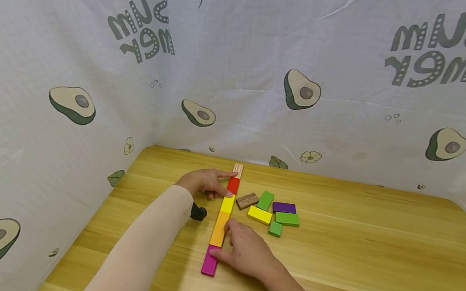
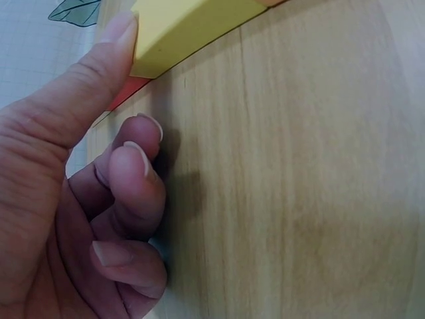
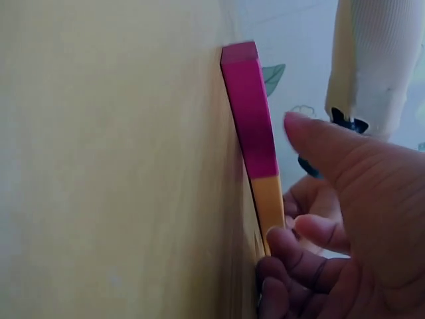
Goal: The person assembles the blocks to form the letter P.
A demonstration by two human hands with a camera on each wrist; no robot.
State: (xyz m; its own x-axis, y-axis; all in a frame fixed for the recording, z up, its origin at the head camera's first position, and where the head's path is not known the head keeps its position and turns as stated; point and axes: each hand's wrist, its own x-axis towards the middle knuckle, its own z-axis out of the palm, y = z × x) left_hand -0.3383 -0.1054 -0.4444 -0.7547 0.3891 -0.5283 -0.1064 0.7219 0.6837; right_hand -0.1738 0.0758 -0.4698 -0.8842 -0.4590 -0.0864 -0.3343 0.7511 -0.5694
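A straight row of wooden blocks runs away from me: magenta [image 1: 209, 263], orange [image 1: 219, 229], yellow [image 1: 227, 204], red [image 1: 233, 186] and plain wood [image 1: 238, 167] at the far end. My left hand [image 1: 204, 181] lies left of the row. Its index finger reaches straight to the plain block, and its thumb touches near the red-yellow joint; the other fingers curl loosely around nothing. From the right, my right hand [image 1: 248, 251] spans the near end. Its thumb extends over the magenta block and its index finger meets the orange block's side. The right wrist view shows that thumb apart from the magenta block [image 3: 252, 119].
Right of the row lie loose blocks: brown [image 1: 247, 200], green [image 1: 265, 200], yellow [image 1: 260, 215], purple [image 1: 284, 207], a second green [image 1: 287, 219] and a small green one [image 1: 275, 229]. A printed cloth [image 1: 237, 116] hangs behind the wooden table [image 1: 355, 262].
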